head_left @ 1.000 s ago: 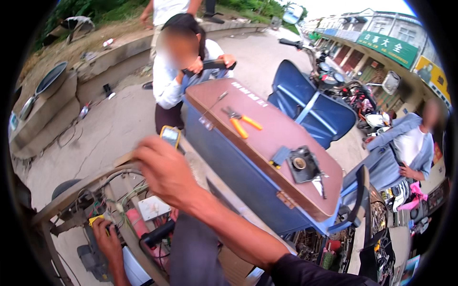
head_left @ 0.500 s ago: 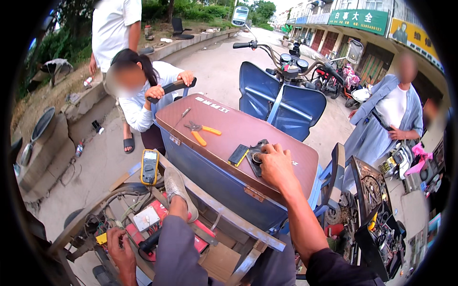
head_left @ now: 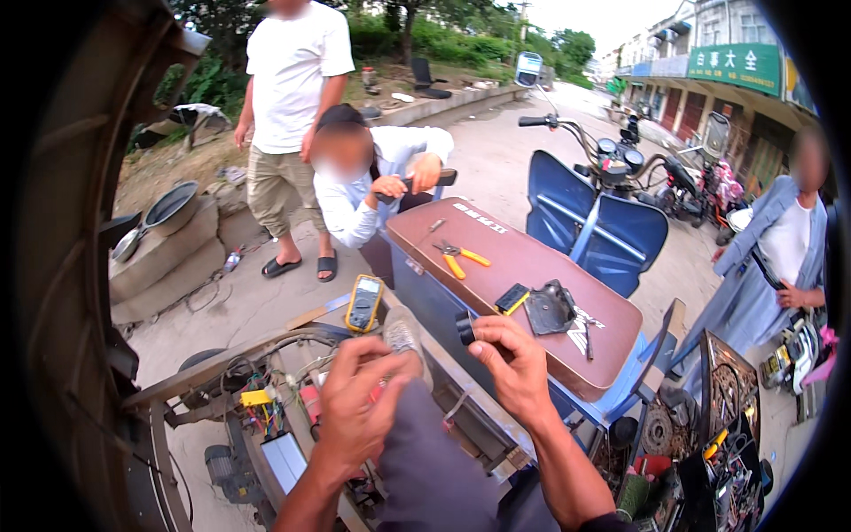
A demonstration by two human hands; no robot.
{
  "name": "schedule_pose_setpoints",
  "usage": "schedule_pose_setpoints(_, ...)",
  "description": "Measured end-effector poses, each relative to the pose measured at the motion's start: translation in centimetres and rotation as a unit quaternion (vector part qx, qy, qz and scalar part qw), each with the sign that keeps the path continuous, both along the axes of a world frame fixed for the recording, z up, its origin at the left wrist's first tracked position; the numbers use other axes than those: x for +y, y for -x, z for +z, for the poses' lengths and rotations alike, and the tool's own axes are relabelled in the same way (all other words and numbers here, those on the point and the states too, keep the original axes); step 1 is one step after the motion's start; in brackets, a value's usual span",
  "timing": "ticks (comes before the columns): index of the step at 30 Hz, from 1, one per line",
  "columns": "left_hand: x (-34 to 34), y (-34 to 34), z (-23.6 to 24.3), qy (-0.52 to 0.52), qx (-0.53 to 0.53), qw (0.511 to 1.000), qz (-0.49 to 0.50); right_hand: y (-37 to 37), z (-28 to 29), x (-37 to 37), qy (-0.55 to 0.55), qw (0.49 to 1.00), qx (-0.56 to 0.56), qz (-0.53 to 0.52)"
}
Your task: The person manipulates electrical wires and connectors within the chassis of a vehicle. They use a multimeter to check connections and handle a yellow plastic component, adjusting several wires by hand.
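We pinched a black tape roll (head_left: 464, 329) in the fingertips of our right hand (head_left: 514, 362), nearside of the brown seat (head_left: 510, 257), our left hand (head_left: 360, 401), fingers parted, left of that seat.

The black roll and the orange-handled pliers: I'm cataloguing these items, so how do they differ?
The black roll is held in the right hand, while the pliers lie on the brown lid. The roll is short and round; the pliers are longer, their two handles spread apart. The roll looks black, whereas the pliers' handles are orange. Neither touches the left hand.
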State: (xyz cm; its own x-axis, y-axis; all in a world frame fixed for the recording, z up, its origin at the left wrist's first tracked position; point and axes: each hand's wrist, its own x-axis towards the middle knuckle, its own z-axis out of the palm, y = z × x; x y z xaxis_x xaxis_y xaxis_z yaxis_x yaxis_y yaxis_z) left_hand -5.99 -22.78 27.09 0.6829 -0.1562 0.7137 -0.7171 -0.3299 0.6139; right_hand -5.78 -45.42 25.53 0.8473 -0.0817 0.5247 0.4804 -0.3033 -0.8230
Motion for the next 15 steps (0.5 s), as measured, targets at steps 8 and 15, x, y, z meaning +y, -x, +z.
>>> schedule_pose_setpoints(8, -2.0, 1.4, 0.3, -0.011, -0.054, 0.998, 0.033, 3.2, 0.7, 2.9, 0.072, 0.991, -0.114, -0.025)
schedule_pose_setpoints(15, -2.9, 2.1, 0.0, -0.034, -0.131, 0.987, 0.086, 4.0, 1.6, 3.0, 0.125, 0.976, -0.176, -0.014)
